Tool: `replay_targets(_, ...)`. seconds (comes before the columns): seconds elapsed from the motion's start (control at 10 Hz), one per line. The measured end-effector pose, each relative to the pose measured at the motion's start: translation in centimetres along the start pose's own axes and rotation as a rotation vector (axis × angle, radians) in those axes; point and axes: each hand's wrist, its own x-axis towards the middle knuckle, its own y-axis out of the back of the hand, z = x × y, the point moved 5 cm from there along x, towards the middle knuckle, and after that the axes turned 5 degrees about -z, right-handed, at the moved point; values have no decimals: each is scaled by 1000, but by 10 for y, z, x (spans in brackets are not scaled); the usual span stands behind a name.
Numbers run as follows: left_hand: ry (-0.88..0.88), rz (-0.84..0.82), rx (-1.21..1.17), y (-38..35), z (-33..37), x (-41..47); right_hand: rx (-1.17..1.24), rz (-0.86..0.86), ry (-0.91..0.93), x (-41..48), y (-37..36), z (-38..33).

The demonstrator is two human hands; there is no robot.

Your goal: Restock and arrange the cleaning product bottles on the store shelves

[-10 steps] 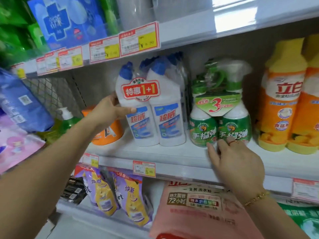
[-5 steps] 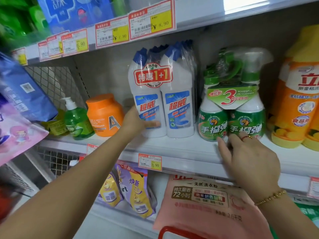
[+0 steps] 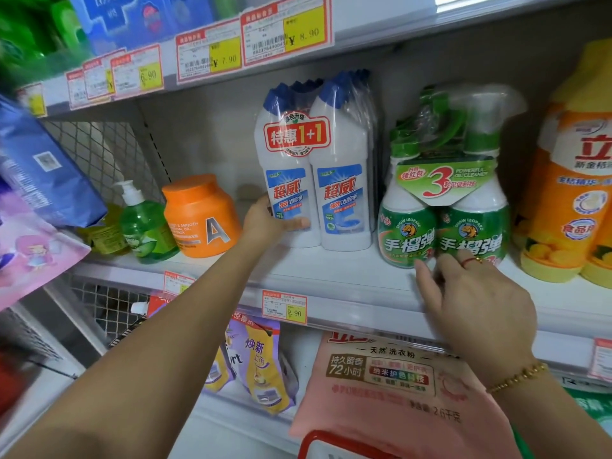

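left hand lower now on white twin-pack, fingers round it; right hand fingers apart, perhaps against green spray-pack

Bare left forearm and left hand, bare right forearm, right hand with a thin red ring carrying a small gold piece on one finger, gold bracelet of small close-strung beads round the right wrist

Shelf: 2-bottle pack, spray pack, orange jar, pump bottle, possibly more behind.
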Motion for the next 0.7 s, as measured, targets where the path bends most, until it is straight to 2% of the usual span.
replay_targets(0.2, 38, -92, 11, 1, -5, 4, -18, 4, 12, 0, -1, 0)
replay_targets(0.5, 118, -98, 19, 1, -4, -6, 4, 65, -2, -1, 6, 0)
replay_targets(0.6, 126, 0, 56, -2, 0, -28, 10, 30, -56, -5, 14, 2)
replay_targets(0.7, 5, 50, 74, 2, 21, -68, 106, -162, -34, -1, 10, -1)
